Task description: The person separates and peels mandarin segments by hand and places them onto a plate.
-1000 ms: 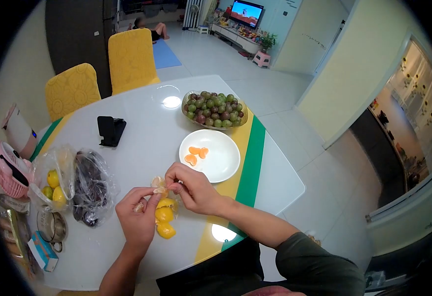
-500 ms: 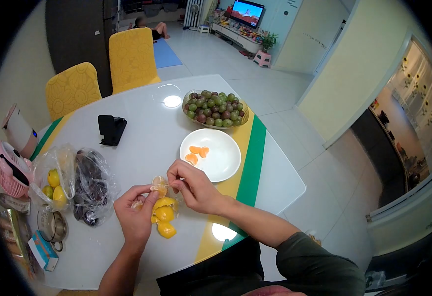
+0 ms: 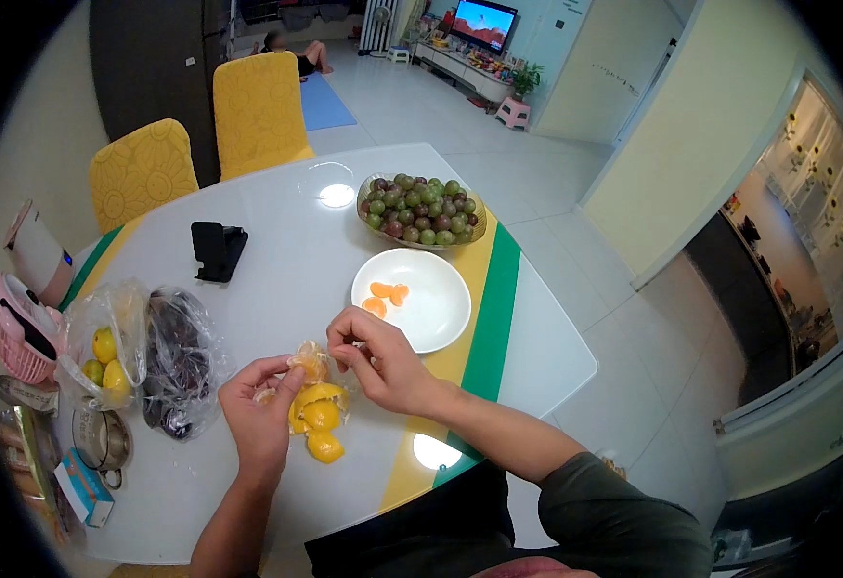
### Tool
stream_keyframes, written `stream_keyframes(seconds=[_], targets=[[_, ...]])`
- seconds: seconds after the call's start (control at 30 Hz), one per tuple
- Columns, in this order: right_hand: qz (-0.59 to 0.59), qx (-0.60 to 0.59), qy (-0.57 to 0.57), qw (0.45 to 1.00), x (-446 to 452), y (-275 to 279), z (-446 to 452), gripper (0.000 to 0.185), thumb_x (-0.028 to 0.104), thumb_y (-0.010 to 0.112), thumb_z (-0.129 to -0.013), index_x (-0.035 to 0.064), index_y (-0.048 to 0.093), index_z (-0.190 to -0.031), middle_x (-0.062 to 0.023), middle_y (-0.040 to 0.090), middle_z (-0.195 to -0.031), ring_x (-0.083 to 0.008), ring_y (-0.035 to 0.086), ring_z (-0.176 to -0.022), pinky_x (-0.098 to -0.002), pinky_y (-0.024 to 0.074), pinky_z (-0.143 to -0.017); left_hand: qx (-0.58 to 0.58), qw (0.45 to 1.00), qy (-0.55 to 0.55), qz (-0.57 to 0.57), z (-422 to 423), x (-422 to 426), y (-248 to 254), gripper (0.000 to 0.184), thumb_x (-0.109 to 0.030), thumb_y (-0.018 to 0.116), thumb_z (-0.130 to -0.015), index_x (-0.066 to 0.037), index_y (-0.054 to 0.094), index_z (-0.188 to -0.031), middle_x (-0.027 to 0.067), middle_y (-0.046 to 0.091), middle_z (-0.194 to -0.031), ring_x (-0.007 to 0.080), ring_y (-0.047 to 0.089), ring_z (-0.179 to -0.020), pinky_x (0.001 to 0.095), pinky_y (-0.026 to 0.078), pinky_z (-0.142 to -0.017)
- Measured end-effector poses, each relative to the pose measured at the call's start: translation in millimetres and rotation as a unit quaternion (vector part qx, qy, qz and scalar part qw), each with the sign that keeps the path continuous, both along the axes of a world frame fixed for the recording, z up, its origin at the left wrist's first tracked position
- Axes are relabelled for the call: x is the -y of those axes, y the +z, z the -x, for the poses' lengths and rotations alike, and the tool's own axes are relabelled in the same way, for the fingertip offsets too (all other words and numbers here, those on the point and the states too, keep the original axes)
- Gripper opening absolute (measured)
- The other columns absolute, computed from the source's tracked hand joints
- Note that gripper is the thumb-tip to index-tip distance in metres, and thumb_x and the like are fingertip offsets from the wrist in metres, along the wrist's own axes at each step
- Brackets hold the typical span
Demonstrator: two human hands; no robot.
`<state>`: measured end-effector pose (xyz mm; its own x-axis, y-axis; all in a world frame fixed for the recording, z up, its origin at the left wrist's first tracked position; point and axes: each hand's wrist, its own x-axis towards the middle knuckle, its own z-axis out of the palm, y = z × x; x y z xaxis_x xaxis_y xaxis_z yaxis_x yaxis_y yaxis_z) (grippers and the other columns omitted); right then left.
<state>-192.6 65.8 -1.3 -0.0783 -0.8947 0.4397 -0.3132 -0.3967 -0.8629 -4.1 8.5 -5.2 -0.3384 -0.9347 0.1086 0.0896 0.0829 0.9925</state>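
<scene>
Head view: pale surface [image 3: 282, 265] with yellow and green bands at the edges. The person's left hand [image 3: 256, 414] is above it, thumb and forefinger closed on a peeled citrus piece [image 3: 311, 366]. A second pale bit shows in the curl of that hand, partly hidden. Right hand [image 3: 385, 366] just beside, thumb and forefinger drawn narrow; cannot tell whether anything thin is pinched there.

Yellow peel [image 3: 322, 416] lies on the surface below the held piece, between the two forearms. Cannot tell if piece and peel touch.

White plate [image 3: 438, 301] just beyond the right hand, which overlaps its near rim in view. Three orange segments [image 3: 399, 296] in its left half, grouped closely.

Bowl [image 3: 480, 229] heaped with green and dark red grapes [image 3: 421, 207], just past the plate. Black stand [image 3: 215, 252] farther left. Nearer on the left: clear bag [image 3: 130, 313] with yellow-green fruit [image 3: 103, 347], touching a second bag [image 3: 179, 361] of dark contents. Glass cup [image 3: 103, 441] beside a blue-and-white box [image 3: 84, 488].
</scene>
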Motion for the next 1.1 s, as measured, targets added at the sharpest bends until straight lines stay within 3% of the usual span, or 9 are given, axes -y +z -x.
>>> stream_keyframes(seconds=[0.23, 0.33, 0.43, 0.73, 0.93, 1.1], targets=[[-0.007, 0.018, 0.003, 1.000, -0.7, 1.1, -0.9, 0.010, -0.006, 0.053, -0.094, 0.0021, 0.050, -0.100, -0.0091, 0.053, -0.088, -0.0170, 0.054, -0.074, -0.0287, 0.0463, -0.068, 0.002, 1.000, 0.026, 0.015, 1.0, -0.2, 1.6, 0.014, -0.001, 0.076, -0.090, 0.007, 0.072, -0.101, 0.0062, 0.072, -0.088, 0.0067, 0.062, -0.071, 0.0222, 0.052, -0.068], [-0.034, 0.011, 0.022, 0.999, -1.7, 0.3, 2.6, 0.008, -0.006, 0.048, -0.099, 0.0009, 0.050, -0.103, -0.0067, 0.052, -0.098, -0.0127, 0.055, -0.082, -0.0255, 0.0510, -0.072, 0.004, 0.999, 0.034, -0.003, 1.3, -1.4, 4.7, 0.015, -0.001, 0.076, -0.089, 0.006, 0.072, -0.101, 0.0057, 0.071, -0.088, 0.0060, 0.061, -0.071, 0.0220, 0.051, -0.067], [-0.009, 0.039, 0.011, 0.999, -0.2, -1.5, -0.5, 0.010, -0.007, 0.051, -0.095, 0.0017, 0.050, -0.100, -0.0087, 0.053, -0.089, -0.0158, 0.055, -0.076, -0.0281, 0.0480, -0.069, 0.008, 0.999, 0.043, -0.003, 0.8, 0.2, 2.2, 0.015, -0.001, 0.076, -0.089, 0.006, 0.073, -0.102, 0.0050, 0.071, -0.089, 0.0053, 0.058, -0.071, 0.0215, 0.050, -0.068], [-0.031, 0.049, 0.038, 0.998, -2.7, -1.0, 2.5, 0.008, -0.006, 0.047, -0.101, 0.0014, 0.049, -0.103, -0.0069, 0.057, -0.099, -0.0103, 0.059, -0.082, -0.0232, 0.0499, -0.073, 0.008, 0.998, 0.060, -0.023, 0.2, 2.4, -0.9, 0.015, -0.001, 0.076, -0.089, 0.007, 0.073, -0.102, 0.0051, 0.071, -0.090, 0.0054, 0.057, -0.072, 0.0214, 0.048, -0.069], [-0.037, 0.053, 0.024, 0.998, -1.7, 0.7, -2.0, 0.008, 0.001, 0.056, -0.100, 0.0017, 0.054, -0.108, -0.0087, 0.060, -0.094, -0.0135, 0.062, -0.081, -0.0262, 0.0505, -0.069, 0.001, 0.998, 0.044, -0.038, 0.4, 0.9, 4.2, 0.015, 0.000, 0.076, -0.089, 0.007, 0.072, -0.102, 0.0058, 0.071, -0.090, 0.0058, 0.060, -0.073, 0.0213, 0.050, -0.068], [-0.018, -0.028, -0.009, 0.999, -1.2, 7.5, -1.4, 0.024, 0.005, 0.063, -0.098, 0.0058, 0.062, -0.122, -0.0053, 0.064, -0.105, -0.0115, 0.063, -0.087, -0.0236, 0.0486, -0.065, 0.004, 1.000, 0.018, -0.003, -0.3, -2.3, 6.8, 0.015, 0.000, 0.075, -0.090, 0.007, 0.072, -0.102, 0.0062, 0.071, -0.087, 0.0066, 0.062, -0.070, 0.0211, 0.051, -0.066]])
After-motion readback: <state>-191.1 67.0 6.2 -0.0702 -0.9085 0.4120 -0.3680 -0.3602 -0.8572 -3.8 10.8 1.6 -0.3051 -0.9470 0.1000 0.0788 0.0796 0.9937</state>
